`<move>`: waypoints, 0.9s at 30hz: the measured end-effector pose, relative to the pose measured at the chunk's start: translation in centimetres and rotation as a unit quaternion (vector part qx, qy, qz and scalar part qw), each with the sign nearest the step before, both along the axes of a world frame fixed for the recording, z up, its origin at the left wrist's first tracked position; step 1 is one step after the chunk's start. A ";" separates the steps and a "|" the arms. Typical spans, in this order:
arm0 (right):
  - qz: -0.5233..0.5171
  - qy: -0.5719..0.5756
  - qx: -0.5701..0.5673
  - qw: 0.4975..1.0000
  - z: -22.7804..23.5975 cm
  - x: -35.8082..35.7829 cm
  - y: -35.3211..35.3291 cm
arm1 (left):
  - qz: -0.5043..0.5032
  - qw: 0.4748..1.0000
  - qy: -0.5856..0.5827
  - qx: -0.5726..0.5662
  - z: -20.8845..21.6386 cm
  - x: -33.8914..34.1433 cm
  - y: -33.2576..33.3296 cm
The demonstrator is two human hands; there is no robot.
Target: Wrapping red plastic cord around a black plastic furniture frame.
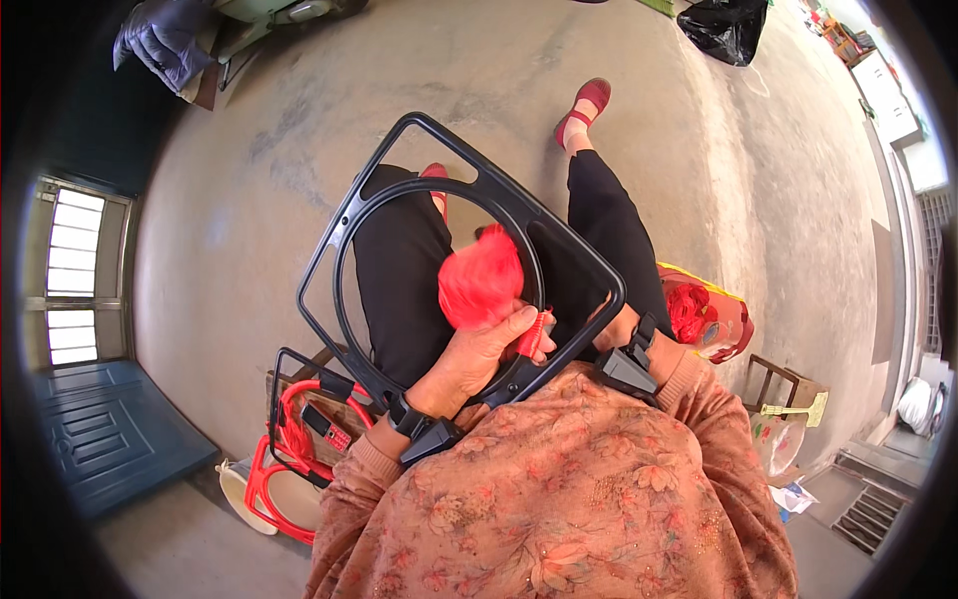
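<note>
A black frame (582,232) with a large round ring inside it lies tilted over my lap. My left hand (491,344) is closed around a bundle of red cord (481,278), smeared by motion, at the ring's opening. Next to those fingers, red cord winding (533,335) wraps a short part of the ring's near right side. At the frame's right corner, my right hand (621,324) grips the frame; its fingertips are hidden behind the bar.
On my left stand a smaller black frame (282,374) and looped red tubing (261,489). To my right sits a red bag (733,334) holding more red cord (689,311). A wooden stool (773,384) is behind it. A black plastic bag (723,30) lies far ahead.
</note>
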State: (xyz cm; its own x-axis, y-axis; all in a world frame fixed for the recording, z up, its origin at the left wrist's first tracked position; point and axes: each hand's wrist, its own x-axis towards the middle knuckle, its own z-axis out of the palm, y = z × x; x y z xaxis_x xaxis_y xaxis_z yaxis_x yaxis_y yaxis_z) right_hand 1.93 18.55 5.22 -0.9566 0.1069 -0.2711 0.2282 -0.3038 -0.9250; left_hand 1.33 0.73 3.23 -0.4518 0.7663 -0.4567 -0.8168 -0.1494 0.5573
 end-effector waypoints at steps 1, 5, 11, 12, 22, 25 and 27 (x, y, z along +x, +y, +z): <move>0.033 0.001 -0.069 0.997 0.2 0.0 -0.4 | 0.005 1.000 -0.031 -0.002 -0.3 0.2 -0.3; 0.155 0.003 -0.335 0.929 0.7 0.2 -1.3 | 0.112 0.990 0.057 0.062 -3.6 0.9 -1.1; 0.240 0.014 -0.219 0.946 1.4 -0.4 0.2 | 0.131 0.977 0.167 0.005 -2.3 0.8 -0.4; 0.242 0.013 -0.218 0.945 2.2 0.1 0.7 | 0.118 0.976 0.174 0.052 -2.7 0.6 -0.8; 0.051 0.017 0.032 0.998 1.3 5.2 3.1 | 0.085 0.992 0.051 0.078 0.4 0.1 0.2; 0.024 0.026 0.060 0.998 1.2 4.2 2.5 | 0.070 0.996 0.041 0.043 0.4 -0.2 0.3; 0.008 0.030 0.077 0.997 1.2 5.1 2.8 | 0.041 0.999 0.024 0.012 0.2 -0.3 0.1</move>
